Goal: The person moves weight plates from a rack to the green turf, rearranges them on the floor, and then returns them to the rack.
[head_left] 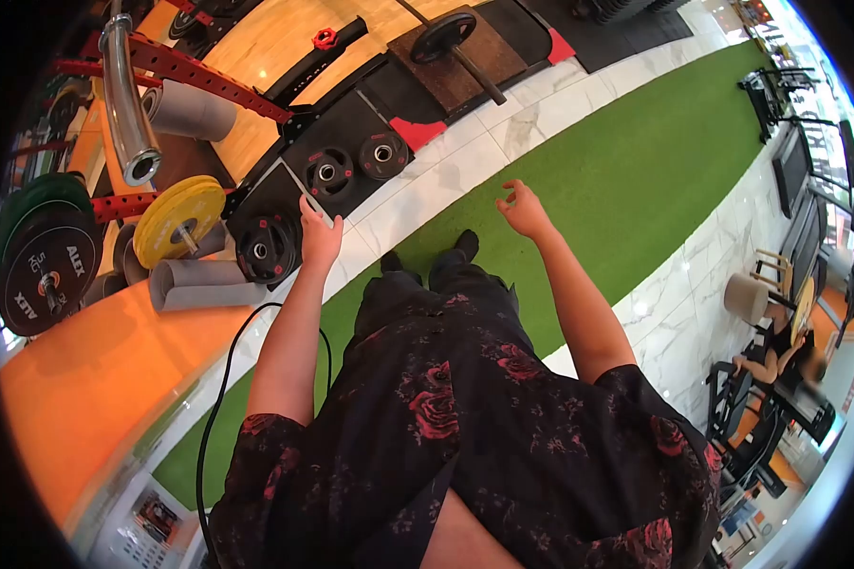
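My left hand [321,239] is held out in front of me, thumb apart from the fingers, with nothing visible in it. Behind its fingertips runs a pale strip [292,180] along the black mat; they do not clearly touch. Nearest to this hand are black weight plates [261,250] on the floor to its left. My right hand [524,211] hangs over the green turf [617,161], fingers loosely bent and apart, holding nothing. Between the hands, my feet in dark footwear [466,245] stand on the turf.
Two more black plates [383,154] lie on the mat. A red rack [199,81] holds a chrome bar [126,104]; yellow [176,213] and black [52,266] plates stand at left. A black cable [220,408] loops by my left arm. A person [783,356] sits among machines at right.
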### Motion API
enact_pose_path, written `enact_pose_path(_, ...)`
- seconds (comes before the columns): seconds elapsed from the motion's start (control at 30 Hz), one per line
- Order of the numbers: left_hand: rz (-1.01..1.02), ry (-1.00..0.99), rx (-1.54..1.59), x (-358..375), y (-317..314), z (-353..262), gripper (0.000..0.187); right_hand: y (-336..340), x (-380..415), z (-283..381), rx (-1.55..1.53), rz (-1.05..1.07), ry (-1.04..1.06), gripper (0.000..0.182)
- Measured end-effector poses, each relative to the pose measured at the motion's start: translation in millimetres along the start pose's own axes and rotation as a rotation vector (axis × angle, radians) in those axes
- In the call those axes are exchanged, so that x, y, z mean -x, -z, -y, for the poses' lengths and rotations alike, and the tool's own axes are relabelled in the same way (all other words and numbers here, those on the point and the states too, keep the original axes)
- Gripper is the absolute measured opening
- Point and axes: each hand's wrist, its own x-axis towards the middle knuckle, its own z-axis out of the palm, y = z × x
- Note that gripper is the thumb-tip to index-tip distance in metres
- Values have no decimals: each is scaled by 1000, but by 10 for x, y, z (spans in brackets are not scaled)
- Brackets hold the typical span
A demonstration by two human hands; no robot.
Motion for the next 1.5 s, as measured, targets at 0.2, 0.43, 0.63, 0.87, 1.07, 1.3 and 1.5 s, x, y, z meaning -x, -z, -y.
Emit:
enact_pose_path(0.2, -78, 86, -30, 85, -340, -380, 97, 452, -385, -414, 1, -13, 37, 48)
enact_pose_path(0.43, -115, 72, 65, 24, -433, -855, 96, 703, -424, -763, -39, -15, 4, 50)
enact_pose_path(0.63, -124, 84, 40, -18, -441, -1024, 96, 712, -429, -1043, -81, 49, -66, 48)
enact_pose_path(0.87, -87, 128, 24, -21, -596, -997, 96, 579, -601, -1265, 14, 107, -94, 49)
enact_pose_path(1.07, -66, 101, 1, -170, -501, -1013, 98, 716, -671, -863, -89, 87, -86, 51)
enact_pose_path(1.3, -31, 126, -37, -543, -413, -1012, 95, 592, -724, -1046, -5, 79, -99, 50)
enact_pose_path(1.5, -18, 60, -6, -852, -561, -769, 95, 391, -767, -818, -50, 90, -187, 51)
